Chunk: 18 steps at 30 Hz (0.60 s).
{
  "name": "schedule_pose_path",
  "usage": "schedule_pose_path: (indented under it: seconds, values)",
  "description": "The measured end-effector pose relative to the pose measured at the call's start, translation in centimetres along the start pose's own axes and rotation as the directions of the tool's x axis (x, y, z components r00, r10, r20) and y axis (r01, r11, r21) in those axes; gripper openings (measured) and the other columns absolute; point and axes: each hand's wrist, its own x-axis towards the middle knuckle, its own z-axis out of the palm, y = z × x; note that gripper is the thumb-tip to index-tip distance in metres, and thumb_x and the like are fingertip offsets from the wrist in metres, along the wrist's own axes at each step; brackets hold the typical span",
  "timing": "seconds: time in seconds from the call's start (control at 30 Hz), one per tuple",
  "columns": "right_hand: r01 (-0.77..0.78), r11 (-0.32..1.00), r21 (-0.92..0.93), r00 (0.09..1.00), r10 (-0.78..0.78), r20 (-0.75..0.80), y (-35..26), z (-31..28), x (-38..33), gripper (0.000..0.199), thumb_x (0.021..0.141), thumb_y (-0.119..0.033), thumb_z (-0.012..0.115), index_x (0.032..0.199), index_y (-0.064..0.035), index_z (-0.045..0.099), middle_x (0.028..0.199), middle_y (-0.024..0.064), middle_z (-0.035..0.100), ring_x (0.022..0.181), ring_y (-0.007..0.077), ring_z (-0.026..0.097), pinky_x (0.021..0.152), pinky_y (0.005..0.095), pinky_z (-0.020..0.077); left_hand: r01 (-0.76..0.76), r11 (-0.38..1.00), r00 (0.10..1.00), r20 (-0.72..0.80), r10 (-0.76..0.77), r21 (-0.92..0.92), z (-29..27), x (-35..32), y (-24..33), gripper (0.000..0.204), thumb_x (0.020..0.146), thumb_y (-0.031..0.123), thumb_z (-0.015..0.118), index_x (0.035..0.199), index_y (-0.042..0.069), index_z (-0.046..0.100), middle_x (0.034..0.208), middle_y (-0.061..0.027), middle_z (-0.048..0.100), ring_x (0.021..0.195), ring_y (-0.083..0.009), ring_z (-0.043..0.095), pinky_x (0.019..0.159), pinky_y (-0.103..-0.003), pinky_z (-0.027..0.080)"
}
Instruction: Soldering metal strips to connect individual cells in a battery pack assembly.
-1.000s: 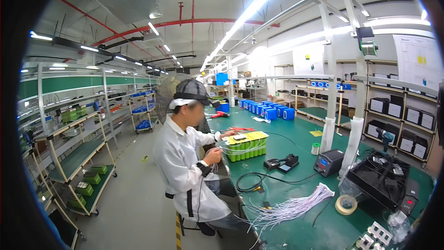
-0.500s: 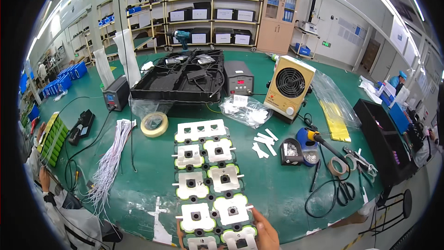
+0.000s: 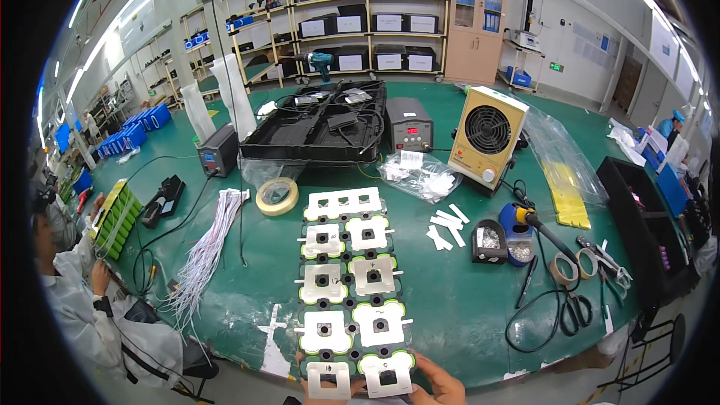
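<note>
A long battery pack (image 3: pixel 349 280) with black cell holders, green-edged cells and white insulating pads stretches away from me over the green table. Several pads carry handwritten marks, and white tabs stick out at the sides. Wrapped round its near right corner is my right hand (image 3: pixel 441 381), thumb at the edge of the last pad. At the near left corner only a sliver of my left hand (image 3: pixel 304 388) shows; the pack hides most of it. Whether the near end rests on the table or is lifted, I cannot tell.
Left of the pack lie white wires (image 3: pixel 212 251) and a tape roll (image 3: pixel 277 196). To its right are white strips (image 3: pixel 448 226), a soldering iron (image 3: pixel 551 234) in its stand, and scissors (image 3: pixel 576 313). Behind stand a black tray (image 3: pixel 315 124) and a fan unit (image 3: pixel 487 139). A co-worker (image 3: pixel 82 285) sits at left.
The view has shifted, so the scene sits farther right and slightly lower. More of the pack's near end shows, and my right hand is now at its near corner.
</note>
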Motion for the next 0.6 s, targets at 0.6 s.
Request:
schedule_pose_path:
  seconds: [0.6]
  values:
    - [0.157, 0.87, -0.467, 0.948, -0.266, -0.177, 2.0, -7.8, 2.3, 0.021, 0.101, -0.006, 0.062, 0.118, 0.0043, 0.069, 0.124, 0.0155, 0.069, 0.115, 0.0237, 0.064, 0.101, 0.0353, 0.048, 0.241, 0.884, 0.97, 0.119, -0.211, -0.4, -7.0, 1.8, -0.5, 0.111, 0.078, 0.037, 0.088, 0.161, 0.002, 0.023, 0.159, -0.0268, 0.035, 0.148, -0.0392, 0.035, 0.12, -0.047, 0.029]
